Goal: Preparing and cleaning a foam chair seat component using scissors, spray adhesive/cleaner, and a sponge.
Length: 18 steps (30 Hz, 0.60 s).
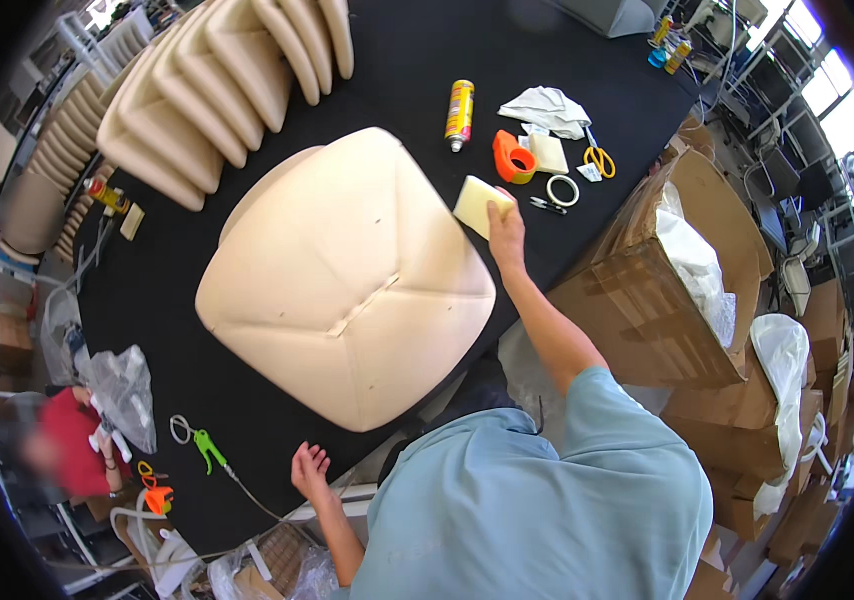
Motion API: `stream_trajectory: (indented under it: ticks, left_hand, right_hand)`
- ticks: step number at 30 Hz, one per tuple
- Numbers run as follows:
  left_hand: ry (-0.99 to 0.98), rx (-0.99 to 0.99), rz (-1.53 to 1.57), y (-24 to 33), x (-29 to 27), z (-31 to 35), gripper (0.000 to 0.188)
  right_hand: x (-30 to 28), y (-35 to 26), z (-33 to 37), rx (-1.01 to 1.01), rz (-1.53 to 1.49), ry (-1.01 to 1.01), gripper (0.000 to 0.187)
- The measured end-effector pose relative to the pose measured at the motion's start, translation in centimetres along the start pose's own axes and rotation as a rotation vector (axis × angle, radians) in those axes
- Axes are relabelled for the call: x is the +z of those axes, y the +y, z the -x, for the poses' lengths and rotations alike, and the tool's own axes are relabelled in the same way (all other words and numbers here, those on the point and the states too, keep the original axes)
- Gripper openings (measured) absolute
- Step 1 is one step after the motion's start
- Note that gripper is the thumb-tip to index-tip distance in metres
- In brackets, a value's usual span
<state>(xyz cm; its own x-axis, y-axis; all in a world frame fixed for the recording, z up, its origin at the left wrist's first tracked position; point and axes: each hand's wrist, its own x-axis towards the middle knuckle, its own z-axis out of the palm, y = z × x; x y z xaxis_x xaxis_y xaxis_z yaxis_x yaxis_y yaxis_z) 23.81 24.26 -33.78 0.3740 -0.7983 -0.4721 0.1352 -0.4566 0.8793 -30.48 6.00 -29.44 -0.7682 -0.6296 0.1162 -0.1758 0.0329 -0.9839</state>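
A large cream padded chair seat [347, 270] with creased seams lies on the black-covered table, partly over another rounded cream piece [247, 203]. By its right edge, my right hand [509, 235] grips a pale yellow sponge [479, 205], fingers wrapped round one end. My left hand [312, 472] hangs near the table's front edge, below the seat, with loosely curled fingers and nothing in them. A thin air hose runs close by from a green air blow gun [207, 448] on the table.
Stacked cream seats [217, 80] stand at the far left. Right of the seat lie a yellow spray can [460, 115], an orange tape dispenser [514, 158], a white cloth [549, 108], scissors [599, 160] and a tape roll [563, 190]. An open cardboard box [637, 310] adjoins the table. A person in red [77, 445] is at the left.
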Motion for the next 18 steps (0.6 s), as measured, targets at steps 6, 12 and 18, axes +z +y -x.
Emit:
stream_trajectory:
  ticks: [6,12,18]
  left_hand:
    - [0.154,0.108,0.000,2.8,7.4,1.6,0.034]
    - [0.291,0.100,0.035,3.1,14.5,6.3,0.035]
    - [0.401,0.058,0.021,4.0,19.2,12.3,0.035]
  right_hand:
    - [-6.6,10.5,-5.7,0.104,0.423,-0.014,0.054]
    - [-11.6,8.6,-8.3,-0.255,0.629,-0.089,0.050]
    - [-2.3,3.6,-23.3,-0.560,0.292,-0.417,0.052]
